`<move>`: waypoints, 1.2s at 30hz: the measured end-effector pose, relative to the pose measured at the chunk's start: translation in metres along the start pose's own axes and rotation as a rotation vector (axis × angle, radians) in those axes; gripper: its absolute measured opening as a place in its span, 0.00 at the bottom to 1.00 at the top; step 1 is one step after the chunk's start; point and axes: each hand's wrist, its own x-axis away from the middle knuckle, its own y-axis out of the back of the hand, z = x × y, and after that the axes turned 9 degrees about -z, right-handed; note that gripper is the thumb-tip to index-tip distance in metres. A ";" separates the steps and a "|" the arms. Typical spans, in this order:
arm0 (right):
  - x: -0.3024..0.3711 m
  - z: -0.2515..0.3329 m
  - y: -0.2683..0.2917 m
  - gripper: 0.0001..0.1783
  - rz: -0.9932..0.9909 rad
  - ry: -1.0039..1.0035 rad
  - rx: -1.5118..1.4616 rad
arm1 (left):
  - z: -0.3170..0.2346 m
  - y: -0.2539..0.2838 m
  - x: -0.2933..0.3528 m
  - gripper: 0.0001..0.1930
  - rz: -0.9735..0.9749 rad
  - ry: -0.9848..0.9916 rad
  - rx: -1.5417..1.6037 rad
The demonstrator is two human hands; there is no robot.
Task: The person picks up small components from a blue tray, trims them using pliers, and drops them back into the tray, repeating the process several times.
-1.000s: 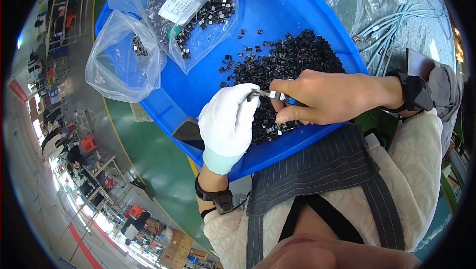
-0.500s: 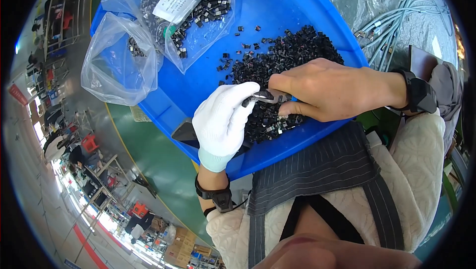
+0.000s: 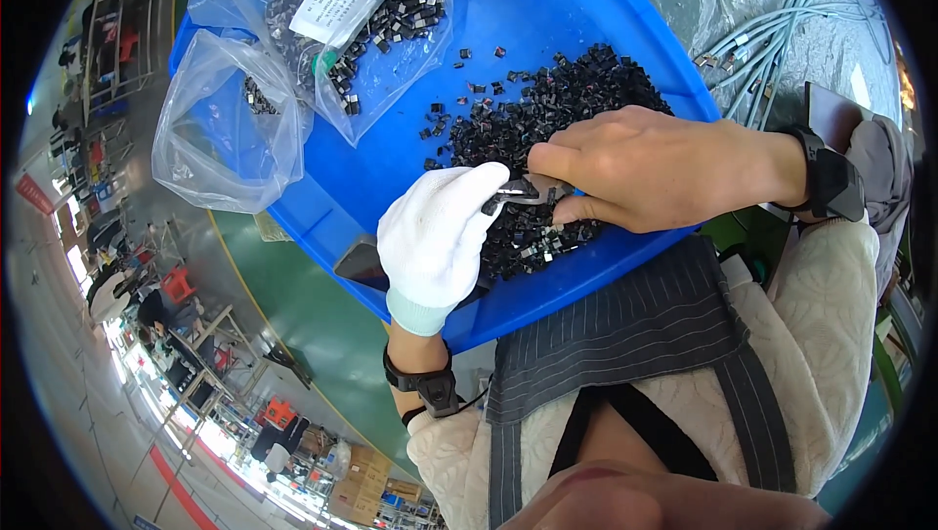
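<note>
My left hand (image 3: pixel 435 232), in a white knitted glove, is closed with thumb and fingertips pinching a small black part (image 3: pixel 510 194). My bare right hand (image 3: pixel 645 170) reaches in from the right, its thumb and fingers closed right beside that part. A greyish bit shows between the right fingers, too small and blurred to name. Both hands hover over a heap of small black plastic and metal pieces (image 3: pixel 576 90), which look like little connector clips. The heap lies in a large blue tub (image 3: pixel 508 2).
Clear plastic bags (image 3: pixel 230 154) stand at the tub's left; one (image 3: pixel 391 66) holds more black pieces and bears a white label (image 3: pixel 330 8). A dark flat phone-like object (image 3: pixel 362 261) leans by the near left rim. Coiled grey cables (image 3: pixel 772 51) lie at the right.
The view has shifted slightly, so the tub and bags sit a little further left. Both hands keep their pinch around the small black part, which is turned slightly.
</note>
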 end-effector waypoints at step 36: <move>0.003 0.010 -0.003 0.16 0.113 -0.021 0.015 | -0.008 0.011 -0.002 0.07 0.246 0.241 0.121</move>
